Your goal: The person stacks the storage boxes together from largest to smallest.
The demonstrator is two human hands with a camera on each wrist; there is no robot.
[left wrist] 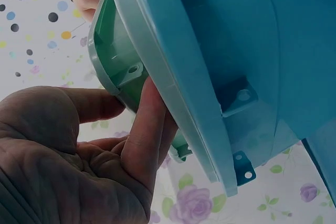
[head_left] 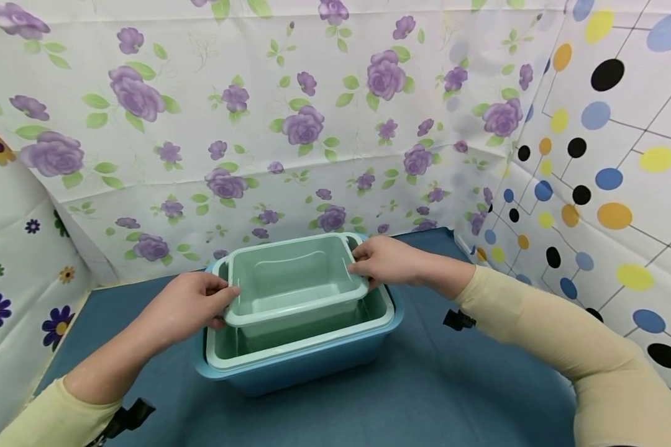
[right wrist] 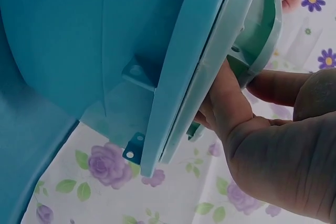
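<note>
A small pale green plastic bin [head_left: 296, 279] sits partly inside a larger pale green bin [head_left: 313, 338], its rim standing above the larger one's. Both are nested in a blue bin [head_left: 307, 369] on the table. At the small bin's left end, my left hand [head_left: 187, 307] pinches the rim, thumb on top and fingers beneath. My right hand [head_left: 394, 261] grips the opposite end the same way. From below, the left wrist view shows the left fingers [left wrist: 144, 135] between the two green rims. The right wrist view shows the right fingers [right wrist: 228, 98] likewise tucked under the small rim.
The bins stand on a blue-covered table [head_left: 447, 385]. Behind it hangs a white sheet with purple roses [head_left: 229, 124]. A dotted sheet [head_left: 609, 186] closes the right side, and a flowered sheet [head_left: 17, 267] the left.
</note>
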